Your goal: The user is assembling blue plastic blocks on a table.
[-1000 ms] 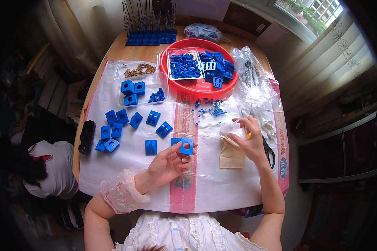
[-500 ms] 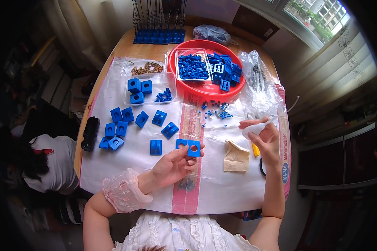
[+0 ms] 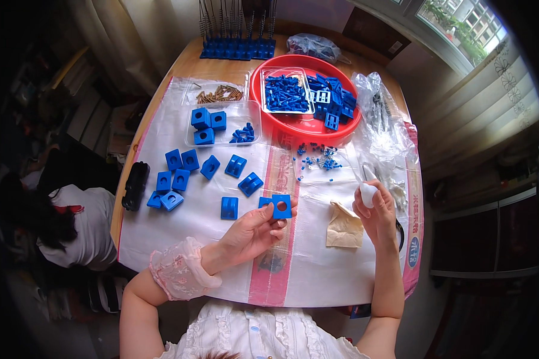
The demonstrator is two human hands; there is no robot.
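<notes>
Between the thumb and fingers of my left hand [image 3: 256, 230] is a blue plastic block [image 3: 289, 212], square-faced with a round hole. A second blue piece [image 3: 265, 201] shows just behind and left of it; whether I hold that one too, I cannot tell. My right hand [image 3: 377, 212] is wrapped round a small white squeeze bottle [image 3: 368, 195] with a thin nozzle pointing away from me. Left of my left hand, several loose blue blocks [image 3: 229, 208] lie on the white sheet. A folded tan cloth or paper [image 3: 344, 226] lies between my hands.
A red basin [image 3: 305, 128] holds a clear tray of small blue parts. Left of it stands a clear box [image 3: 191, 139] with blue blocks, near brass-coloured screws [image 3: 220, 94]. Tiny parts [image 3: 326, 158] lie mid-table, a plastic bag [image 3: 377, 119] beyond, a black case [image 3: 136, 186] at left.
My right hand has turned the squeeze bottle, so its nozzle swings from the right to pointing away from me. The left hand keeps its hold on the block. The whole view has shifted slightly.
</notes>
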